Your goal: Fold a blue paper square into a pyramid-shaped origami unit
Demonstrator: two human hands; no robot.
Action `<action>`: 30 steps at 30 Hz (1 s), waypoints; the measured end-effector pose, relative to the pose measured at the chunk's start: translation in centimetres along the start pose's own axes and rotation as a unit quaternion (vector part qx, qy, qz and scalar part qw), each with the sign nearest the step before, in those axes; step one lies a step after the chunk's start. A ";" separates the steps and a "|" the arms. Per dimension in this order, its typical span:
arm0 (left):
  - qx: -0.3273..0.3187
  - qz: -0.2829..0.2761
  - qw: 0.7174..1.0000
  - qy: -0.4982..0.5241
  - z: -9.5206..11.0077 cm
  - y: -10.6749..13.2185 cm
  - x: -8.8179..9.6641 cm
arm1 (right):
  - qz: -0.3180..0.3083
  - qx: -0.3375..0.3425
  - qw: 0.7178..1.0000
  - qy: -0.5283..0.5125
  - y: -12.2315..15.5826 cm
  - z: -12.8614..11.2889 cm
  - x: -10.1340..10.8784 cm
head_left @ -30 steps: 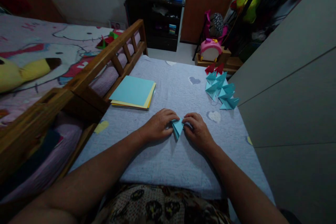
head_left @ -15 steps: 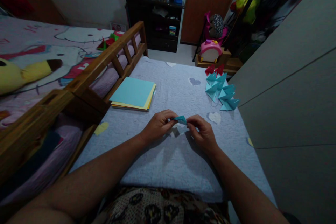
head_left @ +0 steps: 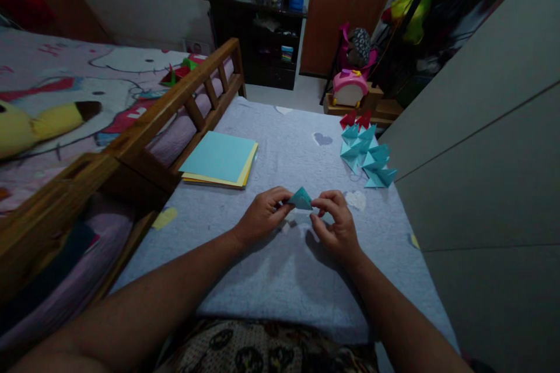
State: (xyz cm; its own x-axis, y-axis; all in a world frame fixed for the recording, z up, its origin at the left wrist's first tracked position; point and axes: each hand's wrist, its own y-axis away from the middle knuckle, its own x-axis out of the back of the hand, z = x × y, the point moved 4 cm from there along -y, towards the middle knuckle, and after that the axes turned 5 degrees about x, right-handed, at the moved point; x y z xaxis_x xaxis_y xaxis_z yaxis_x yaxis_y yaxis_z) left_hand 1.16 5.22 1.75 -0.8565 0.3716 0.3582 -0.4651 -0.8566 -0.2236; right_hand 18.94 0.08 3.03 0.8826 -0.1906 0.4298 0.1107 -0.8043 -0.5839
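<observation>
A small folded piece of teal origami paper [head_left: 301, 199], showing as a triangle with its point upward, is held just above the cloth-covered table. My left hand [head_left: 263, 213] pinches its left corner between thumb and fingers. At the right corner, my right hand [head_left: 336, 222] has a fingertip at the paper's edge, while its thumb is spread away below. Several folded teal paper pieces [head_left: 367, 154] stand in a cluster at the table's far right. Behind them sit red folded pieces [head_left: 355, 120].
A stack of square paper sheets [head_left: 221, 154], teal on top with yellow beneath, lies at the left of the table [head_left: 280, 280]. A wooden bed rail [head_left: 175, 108] runs along the left side. On the right stands a pale cabinet [head_left: 490, 186].
The folded paper has turned from a thin, flat-looking wedge to a broader upright triangle. My right thumb has moved away from the fingers, opening that pinch. The left hand keeps its hold.
</observation>
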 end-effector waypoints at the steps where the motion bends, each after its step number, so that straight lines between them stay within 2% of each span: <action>1: -0.004 0.001 1.000 -0.003 0.1 0.0 0.0 | 0.001 0.004 1.000 0.006 0.0 0.0 -0.1; 6: -0.013 0.009 1.000 -0.017 0.5 0.0 -0.3 | -0.007 0.012 1.000 0.011 -0.1 -0.1 -0.6; 11: 0.013 0.021 0.999 0.047 0.1 0.4 -0.5 | -0.001 0.007 1.000 -0.002 0.0 -0.4 -0.5; 15: 0.023 -0.020 0.997 0.070 0.0 0.8 -0.4 | -0.003 -0.002 1.000 -0.021 -0.1 -0.6 -0.3; 19: -0.001 -0.066 0.992 0.106 0.7 0.9 -0.3 | -0.012 -0.020 0.999 -0.030 -0.2 -0.5 -0.2; 23: -0.008 -0.080 0.988 0.133 1.0 1.0 -0.2 | -0.026 -0.026 0.999 -0.037 -0.2 -0.5 -0.4; 26: 0.021 -0.098 0.981 0.167 0.9 1.1 -0.4 | -0.036 -0.050 0.995 -0.072 -0.1 -0.4 -0.5; 30: 0.074 -0.121 0.964 0.227 0.7 1.1 -0.8 | -0.052 -0.130 0.980 -0.142 0.0 0.1 -0.7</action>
State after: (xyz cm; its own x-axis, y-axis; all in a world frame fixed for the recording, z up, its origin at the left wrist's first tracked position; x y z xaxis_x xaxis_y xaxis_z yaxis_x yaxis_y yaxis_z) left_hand 1.46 3.68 1.86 -0.7523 0.6563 -0.0575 -0.6551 -0.7544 -0.0403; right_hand 18.34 0.25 2.62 0.9683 0.0347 0.2475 0.1194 -0.9342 -0.3362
